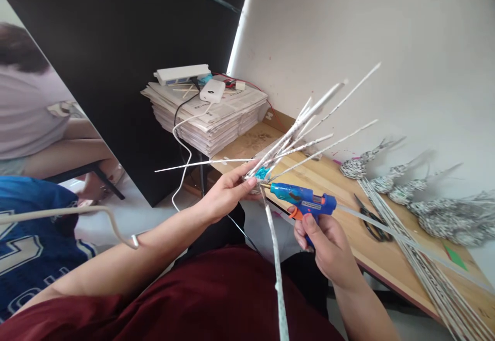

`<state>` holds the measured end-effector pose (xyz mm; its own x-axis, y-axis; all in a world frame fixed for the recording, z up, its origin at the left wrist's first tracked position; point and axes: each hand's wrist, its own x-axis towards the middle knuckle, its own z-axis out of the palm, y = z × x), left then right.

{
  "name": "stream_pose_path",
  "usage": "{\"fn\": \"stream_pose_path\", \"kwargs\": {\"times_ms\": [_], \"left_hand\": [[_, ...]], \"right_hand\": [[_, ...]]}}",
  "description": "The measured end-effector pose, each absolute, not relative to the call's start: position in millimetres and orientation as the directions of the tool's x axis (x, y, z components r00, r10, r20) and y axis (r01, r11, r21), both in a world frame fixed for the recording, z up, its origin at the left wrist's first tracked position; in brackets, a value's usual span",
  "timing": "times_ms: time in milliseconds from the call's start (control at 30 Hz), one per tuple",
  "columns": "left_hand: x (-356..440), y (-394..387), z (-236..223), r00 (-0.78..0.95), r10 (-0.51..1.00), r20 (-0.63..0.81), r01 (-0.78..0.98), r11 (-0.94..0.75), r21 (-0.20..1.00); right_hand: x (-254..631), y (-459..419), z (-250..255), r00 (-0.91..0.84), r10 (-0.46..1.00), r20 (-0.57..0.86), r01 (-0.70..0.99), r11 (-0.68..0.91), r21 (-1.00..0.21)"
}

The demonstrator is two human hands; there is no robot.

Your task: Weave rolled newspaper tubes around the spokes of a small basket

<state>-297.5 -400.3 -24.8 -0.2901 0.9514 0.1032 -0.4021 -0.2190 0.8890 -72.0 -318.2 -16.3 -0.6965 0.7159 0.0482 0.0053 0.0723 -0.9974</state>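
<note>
A: Where's the left hand (231, 189)?
B: Centre of the frame. Its forearm slants up from the lower left, and the fingers and thumb are pinched around the base of a splayed bundle of thin, white, rolled-paper rods (286, 136).
A: How do the rods lie?
B: Most fan towards the upper right, one points left, and one long, pale rod (275, 258) hangs down to the bottom edge. A bright blue patch (263, 172) shows at the base, by the fingers.
A: And the right hand (327, 243)?
B: Right of centre, lower down, its forearm rising from the lower right. It's wrapped around the handle of a blue plastic glue gun with an orange trigger (303, 199), thumb up near the body.
A: Which way does the gun point?
B: Left, almost level, its brass-coloured nozzle (265, 185) right by the left thumb at the base. I can't tell whether it touches. A long translucent stick (386, 230) runs from its rear towards the lower right, passing across black-handled scissors (373, 222).
</note>
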Motion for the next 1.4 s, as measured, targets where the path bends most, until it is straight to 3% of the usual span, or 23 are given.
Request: {"fn": "stream_pose_path", "kwargs": {"times_ms": [133,367,800,1067,1400], "left_hand": [[-298,-401,-26,-0.286,0.952,0.112,-0.4,-0.225,0.889],[-299,-400,-27,-0.31,0.944,0.113,-0.391,-0.235,0.89],[-298,-402,-29,-0.295,0.949,0.108,-0.41,-0.228,0.883],[-300,-401,-33,-0.285,0.951,0.117,-0.396,-0.228,0.889],[-301,-402,-35,-0.295,0.951,0.094,-0.403,-0.213,0.89]], "right_hand": [[-73,-320,-15,-0.68,0.73,0.071,0.034,0.129,-0.991],[-65,-324,-16,-0.614,0.763,0.203,0.196,0.397,-0.897],[-62,-328,-17,-0.63,0.722,0.287,0.245,0.536,-0.808],[-63,-330,-17,-0.67,0.637,0.382,0.315,0.709,-0.631],[-64,-328,-18,-0.67,0.612,0.42,0.314,0.747,-0.586]]}}
